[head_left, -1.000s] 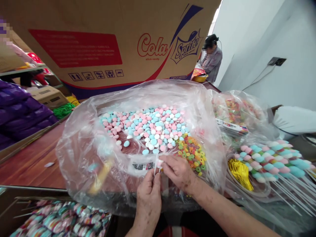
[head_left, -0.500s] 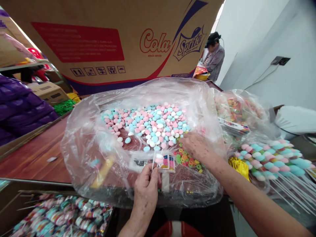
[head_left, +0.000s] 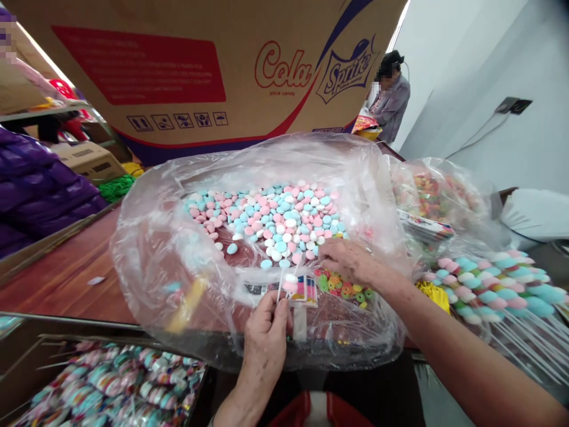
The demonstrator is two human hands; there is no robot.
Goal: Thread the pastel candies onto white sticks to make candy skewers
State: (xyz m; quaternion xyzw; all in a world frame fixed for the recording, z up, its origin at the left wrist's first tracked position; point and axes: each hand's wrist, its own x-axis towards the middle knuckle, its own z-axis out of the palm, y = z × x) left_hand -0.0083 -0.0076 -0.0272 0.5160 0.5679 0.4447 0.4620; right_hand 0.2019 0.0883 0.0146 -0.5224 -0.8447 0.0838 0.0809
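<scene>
My left hand is closed in a pinch round thin white sticks, in front of the candy pile. Beside the upright stick, just above the fingertips, are a white and a pink candy. My right hand reaches in from the right, its fingers drawn together at the pile's near right edge. What those fingertips hold, if anything, is hidden. Pink, blue and white oval candies lie spread in an open clear plastic bag. Small coloured gummy rings lie below my right hand.
Behind the bag stands a big cardboard carton. Finished-looking candy skewers and yellow ties lie at the right. A box of wrapped candy sticks sits lower left. Another person works at the back right.
My right hand has shifted a little to the left, toward the sticks. My left hand keeps its pinch on them. The whole view has moved slightly.
</scene>
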